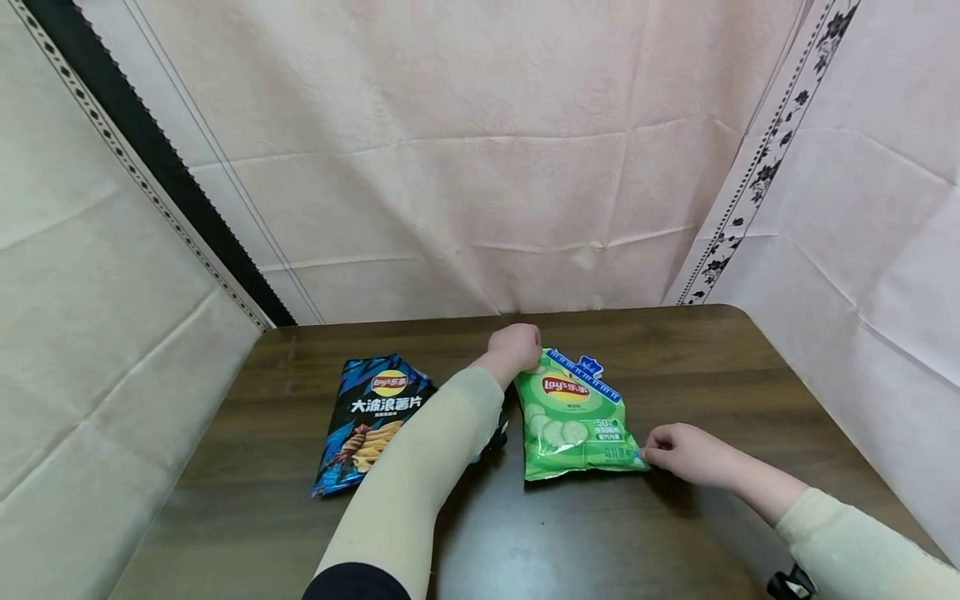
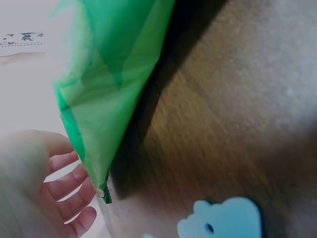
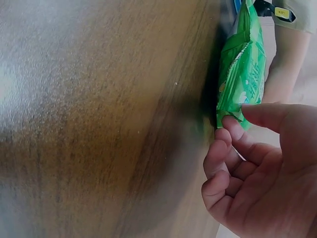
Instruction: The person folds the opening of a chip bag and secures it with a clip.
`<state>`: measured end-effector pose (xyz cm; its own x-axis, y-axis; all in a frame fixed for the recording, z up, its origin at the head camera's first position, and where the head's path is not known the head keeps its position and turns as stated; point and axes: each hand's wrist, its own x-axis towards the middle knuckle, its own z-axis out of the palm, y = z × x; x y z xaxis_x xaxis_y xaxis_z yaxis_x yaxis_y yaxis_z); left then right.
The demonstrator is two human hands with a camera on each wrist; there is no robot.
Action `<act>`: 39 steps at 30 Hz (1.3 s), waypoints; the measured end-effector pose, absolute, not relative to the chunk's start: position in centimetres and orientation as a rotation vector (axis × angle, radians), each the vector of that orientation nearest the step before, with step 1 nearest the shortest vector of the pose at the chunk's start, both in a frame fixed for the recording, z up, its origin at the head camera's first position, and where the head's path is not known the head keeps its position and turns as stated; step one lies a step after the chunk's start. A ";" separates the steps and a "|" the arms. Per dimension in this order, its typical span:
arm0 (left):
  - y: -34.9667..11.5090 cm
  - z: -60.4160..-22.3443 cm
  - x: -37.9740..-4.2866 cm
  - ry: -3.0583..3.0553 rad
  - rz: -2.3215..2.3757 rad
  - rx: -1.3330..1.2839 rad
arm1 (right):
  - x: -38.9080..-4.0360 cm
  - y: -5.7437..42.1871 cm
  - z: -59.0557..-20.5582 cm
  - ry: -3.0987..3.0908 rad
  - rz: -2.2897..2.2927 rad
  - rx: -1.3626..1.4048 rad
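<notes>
With your left hand curled on the green chip bag's upper-left corner and your right hand pinching its lower-right, right of the blue chip bag, light, even pressure probably best limits creasing.

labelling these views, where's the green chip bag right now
In the head view, the green chip bag is just right of centre, between the left hand at its upper left corner and the right hand at its lower right.
</notes>
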<state>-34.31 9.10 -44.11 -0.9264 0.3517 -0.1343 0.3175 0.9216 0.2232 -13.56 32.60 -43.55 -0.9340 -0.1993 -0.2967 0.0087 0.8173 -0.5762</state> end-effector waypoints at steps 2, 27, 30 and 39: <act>8.7 -44.1 -34.2 2.915 0.318 0.518 | -13.7 32.5 -43.5 2.671 -0.856 -0.134; 1.7 -40.3 -26.4 2.939 0.644 0.712 | -14.6 29.5 -41.3 2.835 -0.967 -0.232; -0.3 -39.7 -25.2 2.938 0.693 0.712 | -14.7 28.8 -41.2 2.819 -0.976 -0.250; -6.2 -39.9 -22.8 2.974 0.785 0.565 | -15.0 26.1 -41.3 2.776 -1.011 -0.333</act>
